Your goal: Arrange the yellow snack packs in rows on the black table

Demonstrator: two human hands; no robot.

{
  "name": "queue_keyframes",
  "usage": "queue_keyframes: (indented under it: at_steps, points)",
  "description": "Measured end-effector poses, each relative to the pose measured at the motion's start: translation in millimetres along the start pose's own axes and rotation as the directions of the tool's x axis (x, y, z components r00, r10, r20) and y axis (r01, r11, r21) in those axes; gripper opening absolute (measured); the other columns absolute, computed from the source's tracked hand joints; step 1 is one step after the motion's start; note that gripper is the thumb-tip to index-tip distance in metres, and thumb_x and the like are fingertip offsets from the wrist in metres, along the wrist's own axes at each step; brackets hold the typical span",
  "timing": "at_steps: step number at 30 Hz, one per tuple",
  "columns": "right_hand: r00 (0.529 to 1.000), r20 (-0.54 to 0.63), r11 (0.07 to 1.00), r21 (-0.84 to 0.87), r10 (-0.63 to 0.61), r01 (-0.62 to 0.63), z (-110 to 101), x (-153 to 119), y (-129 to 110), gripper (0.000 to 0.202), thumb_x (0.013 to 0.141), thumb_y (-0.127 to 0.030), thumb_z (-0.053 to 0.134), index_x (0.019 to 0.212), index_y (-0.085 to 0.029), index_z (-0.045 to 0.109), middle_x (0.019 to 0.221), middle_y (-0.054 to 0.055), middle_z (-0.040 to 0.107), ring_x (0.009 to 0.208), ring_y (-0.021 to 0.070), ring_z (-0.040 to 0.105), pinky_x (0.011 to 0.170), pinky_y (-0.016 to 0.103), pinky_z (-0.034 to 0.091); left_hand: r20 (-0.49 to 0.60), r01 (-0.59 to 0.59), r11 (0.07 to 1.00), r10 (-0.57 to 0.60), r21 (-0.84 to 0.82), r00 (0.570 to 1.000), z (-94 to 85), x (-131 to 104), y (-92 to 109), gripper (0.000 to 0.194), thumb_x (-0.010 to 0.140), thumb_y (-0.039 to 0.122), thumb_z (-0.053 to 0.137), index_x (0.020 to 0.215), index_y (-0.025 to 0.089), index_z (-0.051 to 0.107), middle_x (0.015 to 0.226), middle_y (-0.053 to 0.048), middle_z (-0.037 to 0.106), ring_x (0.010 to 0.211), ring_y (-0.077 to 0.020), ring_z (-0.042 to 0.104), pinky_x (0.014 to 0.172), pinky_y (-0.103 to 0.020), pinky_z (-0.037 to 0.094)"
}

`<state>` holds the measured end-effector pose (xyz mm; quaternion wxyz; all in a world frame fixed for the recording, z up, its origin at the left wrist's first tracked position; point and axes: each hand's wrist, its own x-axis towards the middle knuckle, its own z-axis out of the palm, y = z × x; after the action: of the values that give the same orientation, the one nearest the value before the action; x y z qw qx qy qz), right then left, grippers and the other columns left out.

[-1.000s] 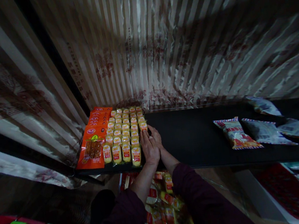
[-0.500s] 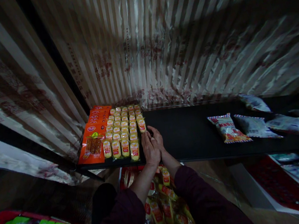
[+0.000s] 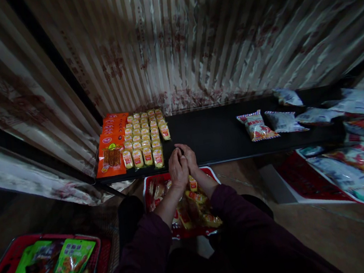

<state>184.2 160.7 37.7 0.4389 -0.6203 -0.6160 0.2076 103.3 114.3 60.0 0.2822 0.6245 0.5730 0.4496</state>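
My left hand and my right hand are pressed together over the front edge of the black shelf. Both sets of fingers are curled in towards each other, and what lies between them, if anything, is hidden. Just left of my hands, small yellow wrapped snack cakes stand in tight rows. At the right of these rows, one wrapped cake sits apart at the front of its column. Beneath my forearms is a red basket holding more loose yellow packs.
Orange snack packs overlap at the shelf's left end. Puffy snack bags lie on the right part. A red basket with green pouches is at lower left; bags fill another container at lower right. A striped curtain hangs behind.
My hands have drawn back from beside the cake rows towards the shelf's front edge, still together. The view has shifted, showing more of the baskets below. The cake rows look the same.
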Motion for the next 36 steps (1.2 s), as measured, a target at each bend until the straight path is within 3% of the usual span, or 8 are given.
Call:
queue_keyframes:
  at_steps: [6,16,21,26,31,36]
  points:
    - [0.999,0.021,0.995,0.094,-0.032,0.030,-9.6,-32.7,-6.3,0.039,0.075,-0.018,0.042,0.106,-0.020,0.064,0.105,0.007,0.065,0.099,0.0205,0.058,0.093,0.036,0.045,0.051,-0.082,0.997,0.083,-0.012,0.995,-11.7,-31.7,-2.1,0.046,0.090,0.034,0.032,0.126,0.011,0.049,0.129,-0.016,0.054,0.121,-0.0206,0.048,0.105,-0.038,0.037]
    - [0.997,0.017,0.994,0.089,-0.069,0.067,-24.3,-89.9,-7.5,0.040,0.077,-0.018,0.038,0.108,-0.024,0.063,0.107,0.004,0.063,0.105,0.0204,0.054,0.096,0.037,0.043,0.127,-0.130,0.990,0.121,0.061,0.984,-12.7,-74.3,-12.6,0.044,0.088,0.032,0.034,0.126,0.015,0.048,0.123,-0.015,0.057,0.114,-0.0221,0.053,0.099,-0.040,0.041]
    - [0.999,0.025,0.995,0.094,-0.044,0.042,-22.4,-103.3,5.1,0.040,0.079,-0.018,0.034,0.103,-0.024,0.065,0.097,0.005,0.064,0.098,0.0205,0.057,0.091,0.036,0.045,0.189,-0.098,0.994,0.089,0.039,0.978,-8.9,-92.1,-21.7,0.043,0.087,0.029,0.036,0.126,0.014,0.047,0.124,-0.015,0.057,0.117,-0.0218,0.051,0.101,-0.040,0.040]
    - [0.996,0.044,0.996,0.053,0.075,-0.077,-17.9,-112.5,31.0,0.038,0.079,-0.018,0.036,0.102,-0.023,0.065,0.090,0.006,0.066,0.090,0.0212,0.058,0.086,0.036,0.047,0.270,0.021,1.000,-0.016,-0.015,0.963,4.4,-100.8,-27.4,0.038,0.085,0.025,0.040,0.120,0.014,0.050,0.122,-0.014,0.058,0.116,-0.0196,0.052,0.102,-0.037,0.040]
    - [0.988,0.027,0.988,-0.022,0.154,-0.154,-19.2,-129.4,57.3,0.043,0.074,-0.012,0.036,0.105,-0.022,0.064,0.093,0.006,0.066,0.092,0.0200,0.057,0.086,0.033,0.045,0.357,0.177,0.984,-0.155,-0.029,0.921,22.1,-102.7,-36.3,0.036,0.080,0.024,0.048,0.115,0.017,0.055,0.117,-0.011,0.061,0.110,-0.0201,0.055,0.098,-0.038,0.042]
    - [0.988,-0.002,0.979,-0.136,0.154,-0.153,-19.8,-138.5,73.0,0.043,0.071,-0.011,0.041,0.106,-0.019,0.064,0.097,0.008,0.066,0.095,0.0207,0.055,0.086,0.033,0.043,0.371,0.272,0.961,-0.234,-0.053,0.899,34.5,-100.3,-45.7,0.035,0.074,0.021,0.055,0.108,0.019,0.059,0.116,-0.009,0.061,0.112,-0.0215,0.053,0.100,-0.040,0.039]
